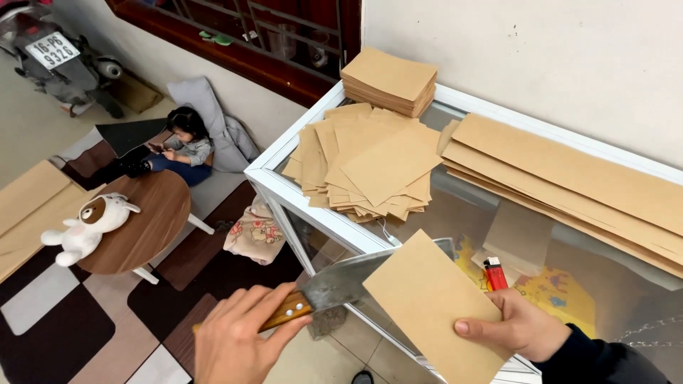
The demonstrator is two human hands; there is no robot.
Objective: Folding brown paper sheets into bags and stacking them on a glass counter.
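Holding a wooden-handled knife point(334, 288), the left hand point(238, 340) has its grip clamped on the handle, the blade passing behind a brown paper sheet point(434, 306). The right hand point(523, 327) pinches that sheet's lower edge over the glass worktop point(455, 206), near a red lighter point(495, 274) and a fanned pile of cut sheets point(366, 163).

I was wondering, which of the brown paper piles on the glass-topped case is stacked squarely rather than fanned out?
The small stack at the far corner by the wall: its edges line up. The pile of cut pieces just in front is splayed loosely, and the long strips overlap unevenly.
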